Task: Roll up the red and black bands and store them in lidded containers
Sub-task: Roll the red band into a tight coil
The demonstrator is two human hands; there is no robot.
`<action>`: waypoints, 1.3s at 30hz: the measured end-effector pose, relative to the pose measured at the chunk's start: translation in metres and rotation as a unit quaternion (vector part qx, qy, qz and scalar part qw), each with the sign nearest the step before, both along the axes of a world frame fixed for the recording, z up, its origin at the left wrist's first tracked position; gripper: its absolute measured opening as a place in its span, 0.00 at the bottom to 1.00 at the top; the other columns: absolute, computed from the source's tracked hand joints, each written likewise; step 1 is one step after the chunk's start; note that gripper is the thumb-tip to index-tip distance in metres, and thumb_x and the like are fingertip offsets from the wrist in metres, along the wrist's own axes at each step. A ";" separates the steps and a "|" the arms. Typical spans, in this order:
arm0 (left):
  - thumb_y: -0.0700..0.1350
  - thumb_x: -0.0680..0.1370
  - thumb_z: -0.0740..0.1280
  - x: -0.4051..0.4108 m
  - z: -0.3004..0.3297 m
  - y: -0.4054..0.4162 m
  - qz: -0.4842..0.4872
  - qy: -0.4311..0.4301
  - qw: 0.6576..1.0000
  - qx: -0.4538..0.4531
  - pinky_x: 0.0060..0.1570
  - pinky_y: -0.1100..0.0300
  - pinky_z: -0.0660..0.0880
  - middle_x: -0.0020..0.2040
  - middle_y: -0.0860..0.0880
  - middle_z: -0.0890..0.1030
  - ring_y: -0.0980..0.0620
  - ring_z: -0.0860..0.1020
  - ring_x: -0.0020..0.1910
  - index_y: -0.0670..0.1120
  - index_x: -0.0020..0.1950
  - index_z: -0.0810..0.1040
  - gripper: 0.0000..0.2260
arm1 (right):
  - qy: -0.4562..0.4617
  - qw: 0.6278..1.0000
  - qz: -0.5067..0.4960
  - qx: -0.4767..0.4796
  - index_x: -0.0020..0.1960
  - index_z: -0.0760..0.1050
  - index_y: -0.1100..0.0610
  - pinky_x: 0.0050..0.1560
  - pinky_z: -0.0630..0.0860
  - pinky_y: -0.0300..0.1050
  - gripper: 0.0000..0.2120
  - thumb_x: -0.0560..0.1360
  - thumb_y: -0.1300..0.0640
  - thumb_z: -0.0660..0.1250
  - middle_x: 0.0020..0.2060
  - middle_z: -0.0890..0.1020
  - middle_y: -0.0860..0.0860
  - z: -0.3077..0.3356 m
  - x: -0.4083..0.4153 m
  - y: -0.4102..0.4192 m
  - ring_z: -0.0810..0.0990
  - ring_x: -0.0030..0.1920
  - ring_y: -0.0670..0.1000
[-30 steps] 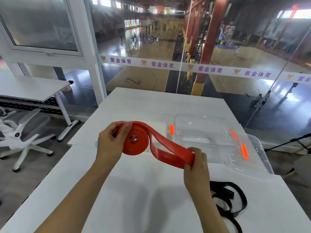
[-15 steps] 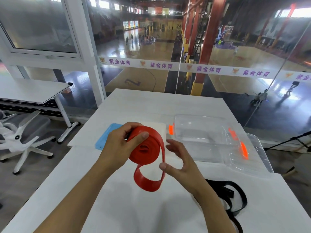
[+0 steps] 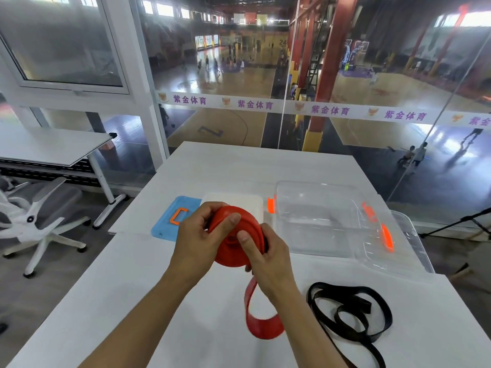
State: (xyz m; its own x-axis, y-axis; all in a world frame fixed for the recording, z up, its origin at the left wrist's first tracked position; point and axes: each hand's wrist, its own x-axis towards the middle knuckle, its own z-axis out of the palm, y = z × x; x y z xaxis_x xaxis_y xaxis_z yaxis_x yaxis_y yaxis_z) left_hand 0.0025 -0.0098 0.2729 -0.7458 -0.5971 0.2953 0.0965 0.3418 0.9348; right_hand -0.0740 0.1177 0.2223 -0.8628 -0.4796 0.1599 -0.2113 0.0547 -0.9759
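The right hand (image 3: 265,257) has rejoined the left hand (image 3: 198,239), both gripping the red band (image 3: 233,243); its roll has grown, only a short tail remains loose

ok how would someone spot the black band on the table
Start at the white table, near its right front corner. The black band lies there loose, in flat tangled loops, untouched, unlike the red band held above the table.

The black band (image 3: 350,317) runs off the bottom edge. The right hand (image 3: 268,258) hides part of the red band (image 3: 233,243).
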 end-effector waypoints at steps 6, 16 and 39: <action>0.63 0.69 0.69 -0.002 -0.010 0.003 0.010 0.009 0.999 0.031 0.46 0.69 0.78 0.50 0.62 0.83 0.60 0.81 0.53 0.56 0.54 0.80 0.17 | -0.019 0.999 -0.040 -0.017 0.44 0.80 0.48 0.40 0.76 0.33 0.23 0.69 0.28 0.71 0.35 0.83 0.40 -0.004 0.007 0.001 0.80 0.37 0.41; 0.59 0.73 0.71 0.001 -0.004 -0.025 -0.200 -0.175 0.964 0.010 0.52 0.62 0.80 0.53 0.56 0.85 0.54 0.83 0.54 0.55 0.56 0.83 0.15 | -0.004 0.996 0.058 0.069 0.45 0.82 0.48 0.45 0.83 0.49 0.20 0.65 0.33 0.77 0.39 0.86 0.49 0.001 -0.014 0.026 0.84 0.40 0.48; 0.61 0.76 0.61 -0.008 -0.020 0.001 0.016 -0.018 0.995 0.095 0.43 0.67 0.78 0.46 0.56 0.86 0.60 0.84 0.46 0.53 0.53 0.82 0.16 | -0.085 0.995 0.044 -0.012 0.54 0.78 0.50 0.39 0.82 0.43 0.17 0.79 0.38 0.65 0.35 0.81 0.55 -0.004 0.007 0.015 0.82 0.34 0.50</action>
State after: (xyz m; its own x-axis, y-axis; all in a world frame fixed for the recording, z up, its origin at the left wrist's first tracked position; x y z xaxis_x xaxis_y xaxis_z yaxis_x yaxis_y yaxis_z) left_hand -0.0054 -0.0090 0.2532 -0.7338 -0.6631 0.1476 0.0536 0.1600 0.9857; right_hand -0.0671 0.1327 0.2184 -0.8332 -0.5523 0.0280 -0.0463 0.0193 -0.9987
